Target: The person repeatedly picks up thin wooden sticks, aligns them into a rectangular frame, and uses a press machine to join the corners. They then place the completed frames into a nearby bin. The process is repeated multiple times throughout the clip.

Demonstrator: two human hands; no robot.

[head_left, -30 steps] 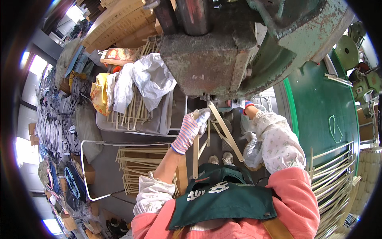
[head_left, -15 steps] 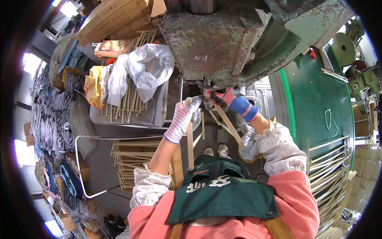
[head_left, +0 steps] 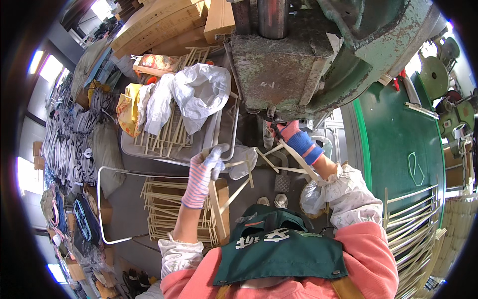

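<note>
Left grip (head_left: 199, 177) on the left slat (head_left: 217, 209), right grip (head_left: 297, 142) below the machine (head_left: 274, 74)

Your left grip was clamped on the upper end of the left slat, which was cream in colour and ran down from it toward your apron (head_left: 298, 256). A thin strip (head_left: 234, 196) slanted beside this slat. Your right grip was at the lower edge of the machine, partly hidden, so I cannot tell if it was apart or together. The right slat (head_left: 301, 162) lay just below that grip, slanting down to the right. The green worktop (head_left: 383, 134) stood at your right.
</note>
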